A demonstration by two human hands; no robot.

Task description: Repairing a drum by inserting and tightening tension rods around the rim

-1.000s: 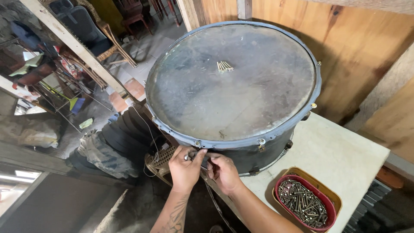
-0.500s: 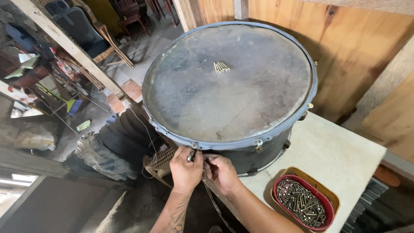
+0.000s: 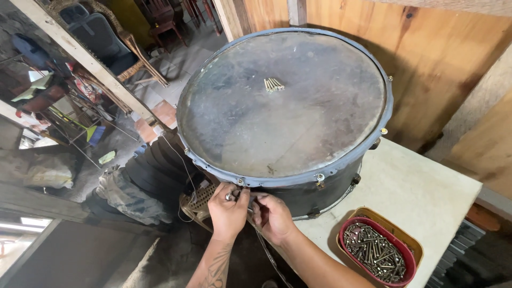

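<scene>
Both hands have barely shifted over the last second: the left hand (image 3: 228, 209) pinches a small metal tension bolt (image 3: 230, 196) under the blue rim (image 3: 277, 180) of the bass drum (image 3: 282, 106). The right hand (image 3: 273, 216), fingers curled, stays pressed against the drum shell beside it, so the same fitting remains in work, while the red bowl of screws (image 3: 376, 258) sits untouched on the tabletop (image 3: 421, 192).

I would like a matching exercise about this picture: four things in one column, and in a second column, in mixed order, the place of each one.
Things:
1. big drum
2. small bundle of screws
3. red tray of screws
4. both hands (left hand, right hand)

Places:
A. lying on the drum's top skin
B. at the drum's near rim, on a tension fitting
C. standing on the pale table by the wooden wall
D. on the table's near right part, inside a yellow tray

Pairs: 1-C, 2-A, 3-D, 4-B
</scene>
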